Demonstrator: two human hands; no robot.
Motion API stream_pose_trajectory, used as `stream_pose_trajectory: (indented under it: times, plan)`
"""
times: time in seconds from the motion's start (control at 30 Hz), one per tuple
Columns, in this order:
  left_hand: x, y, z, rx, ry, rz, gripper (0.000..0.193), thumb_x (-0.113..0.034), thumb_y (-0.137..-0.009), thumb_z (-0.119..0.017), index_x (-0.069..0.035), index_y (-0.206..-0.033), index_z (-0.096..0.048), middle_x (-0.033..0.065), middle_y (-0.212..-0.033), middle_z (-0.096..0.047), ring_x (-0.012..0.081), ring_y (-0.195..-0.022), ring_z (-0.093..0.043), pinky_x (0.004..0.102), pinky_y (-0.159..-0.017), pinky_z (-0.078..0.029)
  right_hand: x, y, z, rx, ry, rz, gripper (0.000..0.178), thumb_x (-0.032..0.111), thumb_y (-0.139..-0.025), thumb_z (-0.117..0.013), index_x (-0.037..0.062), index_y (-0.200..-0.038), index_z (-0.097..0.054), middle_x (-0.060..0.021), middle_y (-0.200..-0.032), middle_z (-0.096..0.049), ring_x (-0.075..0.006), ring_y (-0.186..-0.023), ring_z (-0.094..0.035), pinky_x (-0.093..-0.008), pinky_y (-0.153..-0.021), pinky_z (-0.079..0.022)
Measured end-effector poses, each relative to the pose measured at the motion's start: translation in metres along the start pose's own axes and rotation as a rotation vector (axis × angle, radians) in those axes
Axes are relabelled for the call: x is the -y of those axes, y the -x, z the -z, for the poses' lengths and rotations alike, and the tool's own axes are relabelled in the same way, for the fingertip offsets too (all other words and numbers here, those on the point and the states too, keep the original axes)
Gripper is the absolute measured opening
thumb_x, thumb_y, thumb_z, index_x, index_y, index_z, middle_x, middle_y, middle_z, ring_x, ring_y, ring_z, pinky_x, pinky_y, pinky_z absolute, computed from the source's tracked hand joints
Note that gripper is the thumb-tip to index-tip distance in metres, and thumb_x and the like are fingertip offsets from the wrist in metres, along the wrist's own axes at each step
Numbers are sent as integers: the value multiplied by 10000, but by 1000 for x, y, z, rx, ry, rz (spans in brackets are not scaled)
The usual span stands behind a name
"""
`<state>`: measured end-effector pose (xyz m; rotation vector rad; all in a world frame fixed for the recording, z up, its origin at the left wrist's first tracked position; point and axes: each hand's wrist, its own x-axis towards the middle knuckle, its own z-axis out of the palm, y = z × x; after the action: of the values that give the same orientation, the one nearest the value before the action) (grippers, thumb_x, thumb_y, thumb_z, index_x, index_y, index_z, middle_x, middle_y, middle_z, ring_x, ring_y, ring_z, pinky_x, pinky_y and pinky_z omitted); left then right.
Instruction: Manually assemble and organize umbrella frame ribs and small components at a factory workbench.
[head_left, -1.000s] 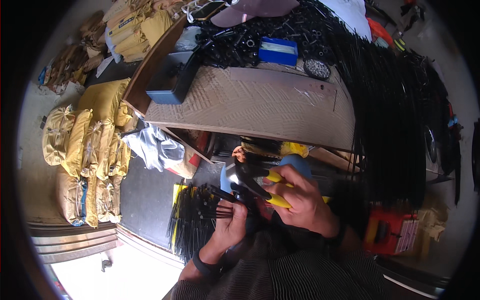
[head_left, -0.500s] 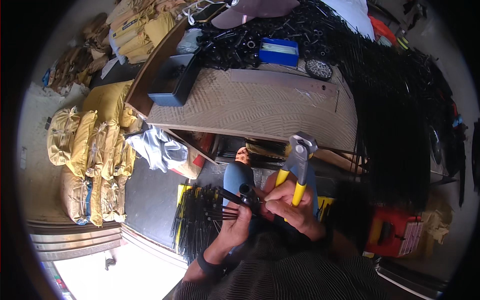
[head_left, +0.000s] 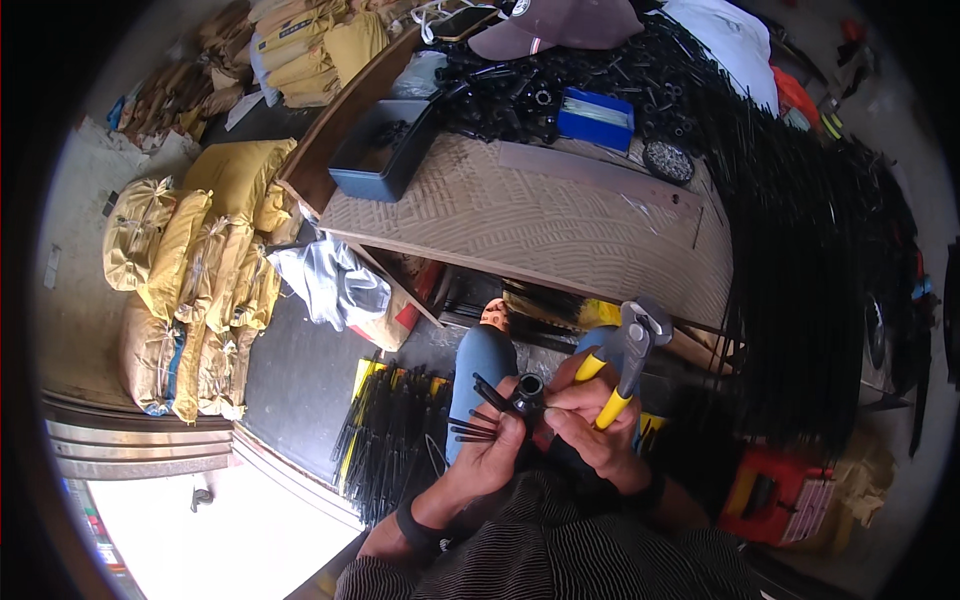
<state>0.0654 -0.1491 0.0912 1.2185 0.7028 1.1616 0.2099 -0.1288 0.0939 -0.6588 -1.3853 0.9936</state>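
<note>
My left hand (head_left: 485,458) is closed round a black tubular fitting (head_left: 529,393) with an open round socket facing up. Several thin black rods (head_left: 473,428) stick out to the left from the same grip; whether they join the fitting I cannot tell. In my right hand (head_left: 597,440) sit pincers (head_left: 637,345) with yellow handles and a grey metal head, which points up and away from me. The thumb and fingertips of that hand pinch close beside the fitting. Anything small between them is hidden.
Beyond my knees stands a worktable (head_left: 520,230) with a grey-blue bin (head_left: 375,165), a blue box (head_left: 597,118), a round dish (head_left: 668,162) and heaped black parts (head_left: 500,100). Black rods (head_left: 790,300) hang over its right side. More rods (head_left: 390,440) lie left; yellow sacks (head_left: 190,280) are stacked beyond.
The whole view has shifted, so the table sits further right. The fitting has turned, and its socket opening shows more. Both hands keep their holds.
</note>
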Motion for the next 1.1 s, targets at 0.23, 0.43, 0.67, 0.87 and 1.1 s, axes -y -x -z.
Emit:
stream_pose_trajectory:
  times: [0.23, 0.43, 0.67, 0.87, 1.1]
  plan:
    - [-6, 5, 1, -40, -153, 21, 455, -427, -909, -409, 5, -1042, -455, 27, -750, -500, 101, -682, -479, 260, -641, -395, 0, 4, 1, 103, -86, 3, 122, -74, -732, -636, -29, -838, -597, -103, -906, -524, -130, -690, -543, -246, -609, -463]
    - [0, 7, 4, 5, -58, 23, 481, -469, -898, -402, -7, -1025, -442, 42, -789, -504, 108, -722, -475, 260, -666, -393, 0, 10, -3, 71, -338, -192, 80, -74, -791, -582, -69, -870, -569, -111, -966, -469, -124, -715, -547, -232, -630, -490]
    - [0, 7, 7, -11, -18, 33, 471, -472, -901, -393, -15, -1003, -445, 38, -780, -500, 106, -743, -475, 255, -677, -386, -4, 11, -10, 35, -316, -155, 136, -98, -778, -582, -63, -907, -562, -119, -965, -475, -126, -708, -554, -229, -607, -492]
    - [0, 8, 8, -42, 1, 36, 463, -464, -900, -404, -12, -990, -445, 33, -769, -496, 99, -740, -466, 253, -680, -380, -2, 8, -12, 68, -212, -160, 150, -119, -764, -578, -59, -900, -560, -123, -935, -496, -128, -704, -555, -228, -591, -481]
    - [2, 8, 14, -13, 11, 19, 440, -414, -912, -402, 10, -1023, -440, 42, -823, -479, 97, -739, -465, 242, -678, -378, -1, 2, -13, 81, -205, -159, 152, -125, -755, -577, -59, -892, -565, -128, -911, -511, -128, -683, -557, -228, -582, -478]
